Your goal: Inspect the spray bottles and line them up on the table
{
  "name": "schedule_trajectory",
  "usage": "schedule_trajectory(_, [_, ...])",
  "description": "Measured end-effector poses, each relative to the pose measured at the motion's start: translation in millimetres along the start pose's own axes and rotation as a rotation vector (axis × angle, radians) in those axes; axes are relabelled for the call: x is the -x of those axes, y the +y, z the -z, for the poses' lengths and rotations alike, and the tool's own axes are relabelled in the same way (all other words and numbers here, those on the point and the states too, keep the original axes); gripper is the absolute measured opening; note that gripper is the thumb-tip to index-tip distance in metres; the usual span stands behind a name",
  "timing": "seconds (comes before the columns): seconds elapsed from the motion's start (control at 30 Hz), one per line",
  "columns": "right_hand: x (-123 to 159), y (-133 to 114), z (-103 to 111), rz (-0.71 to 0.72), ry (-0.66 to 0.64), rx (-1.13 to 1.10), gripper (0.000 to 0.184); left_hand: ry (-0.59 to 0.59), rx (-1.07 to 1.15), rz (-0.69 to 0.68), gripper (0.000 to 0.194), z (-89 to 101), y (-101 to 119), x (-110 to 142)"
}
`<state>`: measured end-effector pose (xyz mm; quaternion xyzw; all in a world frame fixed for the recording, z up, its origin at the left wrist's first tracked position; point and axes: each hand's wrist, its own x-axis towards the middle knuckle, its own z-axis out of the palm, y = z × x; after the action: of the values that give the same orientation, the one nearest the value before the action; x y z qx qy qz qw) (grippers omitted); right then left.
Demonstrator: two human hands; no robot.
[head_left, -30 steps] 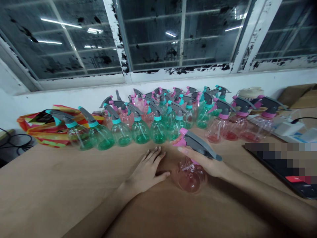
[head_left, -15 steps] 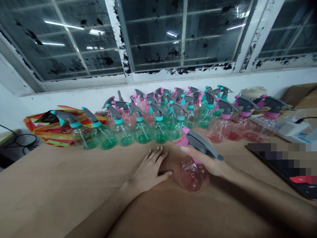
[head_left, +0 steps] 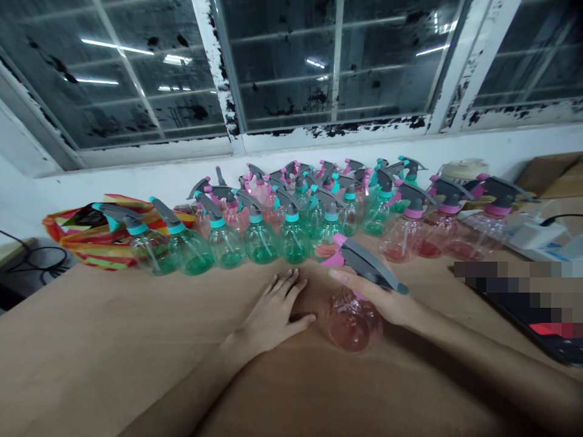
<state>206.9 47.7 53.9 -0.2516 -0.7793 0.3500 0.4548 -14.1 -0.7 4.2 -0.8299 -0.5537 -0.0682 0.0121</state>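
Observation:
A clear pink spray bottle (head_left: 353, 325) with a grey and pink trigger head stands tilted on the wooden table (head_left: 113, 340). Around its neck and trigger, my right hand (head_left: 376, 294) is closed, the thumb lying below the nozzle and the other fingers partly hidden behind the head. My left hand (head_left: 276, 309) lies flat on the table to the left of that bottle, fingers spread, holding nothing. Just beyond the fingertips stands a green spray bottle (head_left: 295, 240), one of a row with turquoise collars.
Several pink spray bottles (head_left: 403, 237) stand at the right, with more packed behind. A colourful bag (head_left: 98, 243) sits at the left end. On the right lie a dark, partly pixelated device (head_left: 505, 315) and a cardboard box (head_left: 553, 173). Windows (head_left: 337, 67) rise behind.
The fingers of my right hand at the nozzle have shifted slightly, with the trigger a little further out. My left hand has stayed put.

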Motion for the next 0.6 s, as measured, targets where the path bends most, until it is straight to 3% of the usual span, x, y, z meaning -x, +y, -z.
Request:
schedule_trajectory(0.43, [-3.5,-5.9,-1.5,-0.018,-0.018,-0.067,0.013,-0.031,-0.002,0.009,0.071,1.9,1.1,-0.1])
schedule_trajectory(0.6, [-2.0,0.5,-3.1,-0.085,-0.006,-0.049,0.015,-0.027,0.012,0.017,0.071,0.7,0.4,0.1])
